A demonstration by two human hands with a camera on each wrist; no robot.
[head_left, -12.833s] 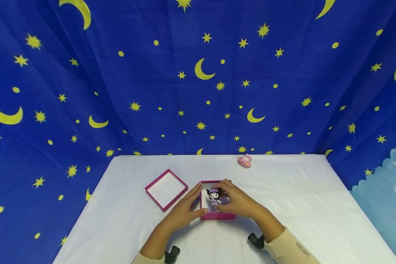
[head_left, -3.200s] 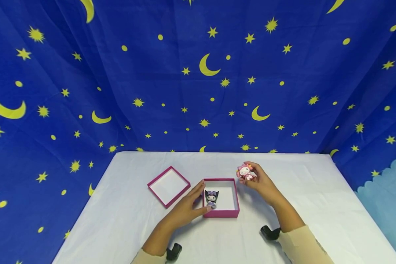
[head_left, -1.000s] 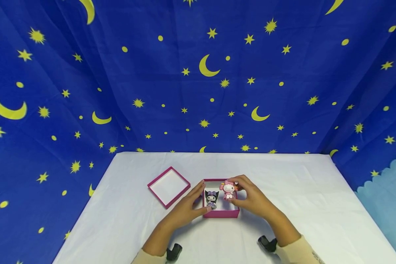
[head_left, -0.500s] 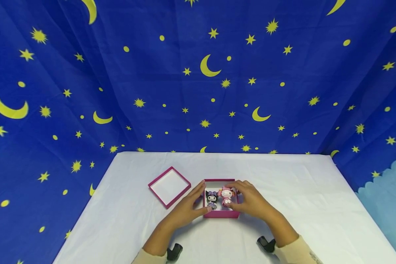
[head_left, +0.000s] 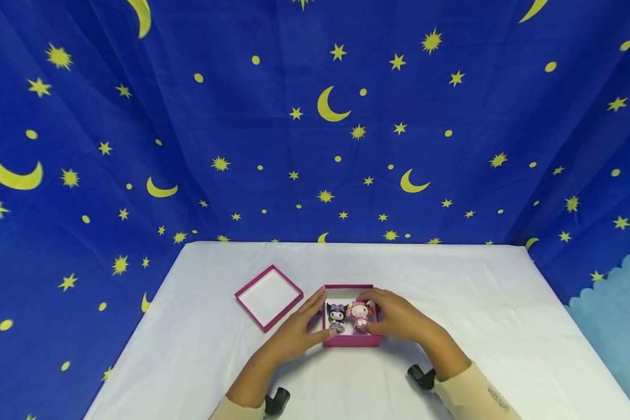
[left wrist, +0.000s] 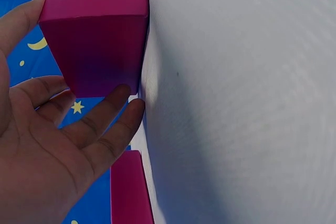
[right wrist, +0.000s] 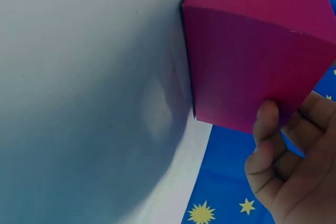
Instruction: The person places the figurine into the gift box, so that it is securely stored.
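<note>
An open magenta box (head_left: 352, 341) with a white inside holds two figurines. At the left inside it is a figurine with a black hood and purple dress (head_left: 337, 315). Beside that one is a pink-hooded figurine (head_left: 359, 311), pinched between thumb and fingers of my right hand (head_left: 399, 315), which reaches over the right wall. My left hand (head_left: 292, 336) holds the box's left side, thumb at the front corner and fingertips toward the back. In the left wrist view, several fingers (left wrist: 100, 124) lie along the magenta wall. In the right wrist view, curled fingers (right wrist: 268, 121) sit against the box's outside; the figurine is hidden there.
The box's lid (head_left: 269, 298), white inside with a magenta rim, lies turned at an angle to the left of the box. A white cloth (head_left: 478, 303) covers the table. Behind stands a blue curtain (head_left: 273, 128) with yellow moons and stars.
My right hand has picked the pink figurine up from the back of the table, carried it over the box and lowered it beside the black-hooded one. The left hand has stayed at the box.
</note>
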